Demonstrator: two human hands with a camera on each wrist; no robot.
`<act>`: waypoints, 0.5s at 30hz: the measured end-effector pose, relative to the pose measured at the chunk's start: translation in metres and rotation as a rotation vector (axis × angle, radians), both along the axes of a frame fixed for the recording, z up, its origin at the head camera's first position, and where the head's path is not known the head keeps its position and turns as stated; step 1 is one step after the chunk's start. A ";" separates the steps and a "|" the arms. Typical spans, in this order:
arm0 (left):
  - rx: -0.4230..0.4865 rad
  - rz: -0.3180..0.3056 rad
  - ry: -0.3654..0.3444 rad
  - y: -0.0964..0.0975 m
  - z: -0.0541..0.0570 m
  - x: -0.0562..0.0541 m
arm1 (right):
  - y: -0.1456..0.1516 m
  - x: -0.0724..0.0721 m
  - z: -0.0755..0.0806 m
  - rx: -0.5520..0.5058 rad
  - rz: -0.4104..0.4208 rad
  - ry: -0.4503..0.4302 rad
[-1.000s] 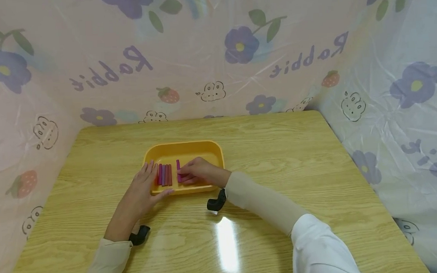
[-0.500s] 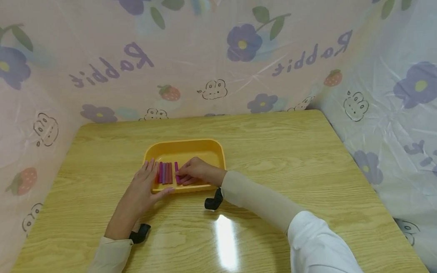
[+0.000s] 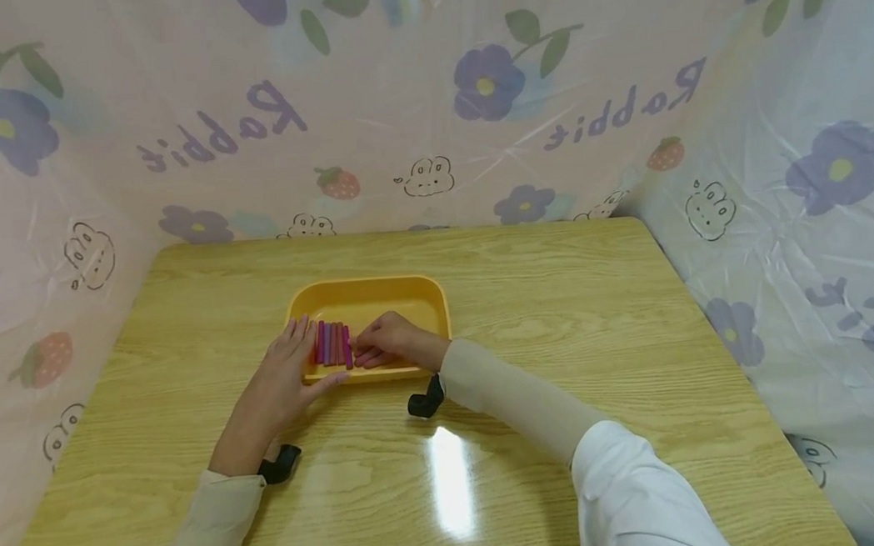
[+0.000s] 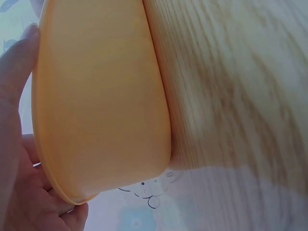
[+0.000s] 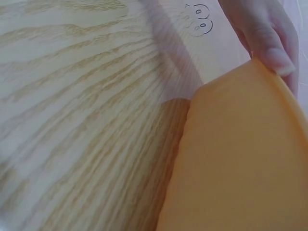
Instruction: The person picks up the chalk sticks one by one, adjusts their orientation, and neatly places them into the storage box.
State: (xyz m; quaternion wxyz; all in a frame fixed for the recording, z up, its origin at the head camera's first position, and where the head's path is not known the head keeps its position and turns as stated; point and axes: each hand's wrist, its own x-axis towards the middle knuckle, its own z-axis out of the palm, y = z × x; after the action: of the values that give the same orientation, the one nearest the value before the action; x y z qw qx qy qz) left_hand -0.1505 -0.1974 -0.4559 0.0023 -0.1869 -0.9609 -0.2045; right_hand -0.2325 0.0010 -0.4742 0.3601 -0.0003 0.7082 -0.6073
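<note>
A yellow tray [image 3: 400, 288] stands on the table, with several crayon-like sticks [image 3: 332, 344] in pink, purple and reddish tones in a row at its left end. My left hand [image 3: 281, 378] holds the tray's left end: fingers over the left rim, thumb [image 4: 17, 65] along the front rim. At the row's right end is a magenta stick [image 3: 348, 355]. Bent fingers of my right hand [image 3: 392, 338] meet that stick; the hand itself covers the inside of the tray to its right. In the right wrist view only the tray's outer wall [image 5: 236, 154] shows, not the right fingers.
The wood-grain table [image 3: 529, 301] reaches round the tray on all sides. A patterned sheet [image 3: 396, 100] with flowers and rabbits hangs behind and at both sides. Small black devices sit at the left wrist [image 3: 279, 465] and the right wrist [image 3: 425, 397].
The magenta stick has shifted left with my right fingers, from apart to close beside the row. My left hand has stayed on the tray's left end.
</note>
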 end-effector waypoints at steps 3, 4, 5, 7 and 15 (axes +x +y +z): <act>-0.004 0.003 -0.007 0.000 0.001 0.000 | 0.000 0.000 0.002 -0.008 0.004 -0.003; -0.007 0.003 -0.010 0.000 0.001 -0.001 | 0.000 0.000 0.002 -0.009 0.006 0.001; -0.009 0.005 -0.014 0.000 0.002 -0.001 | 0.000 0.001 0.003 -0.008 0.014 0.007; -0.008 0.011 -0.018 0.000 0.002 -0.001 | 0.000 0.001 0.005 -0.011 0.024 0.020; -0.013 0.016 -0.044 0.000 0.002 -0.003 | 0.002 0.000 0.009 -0.060 -0.043 0.108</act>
State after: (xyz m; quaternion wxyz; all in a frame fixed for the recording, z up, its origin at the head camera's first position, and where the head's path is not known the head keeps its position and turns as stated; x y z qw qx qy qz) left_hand -0.1531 -0.1972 -0.4537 -0.0186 -0.1746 -0.9634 -0.2025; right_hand -0.2323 0.0028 -0.4651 0.3080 -0.0288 0.7079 -0.6350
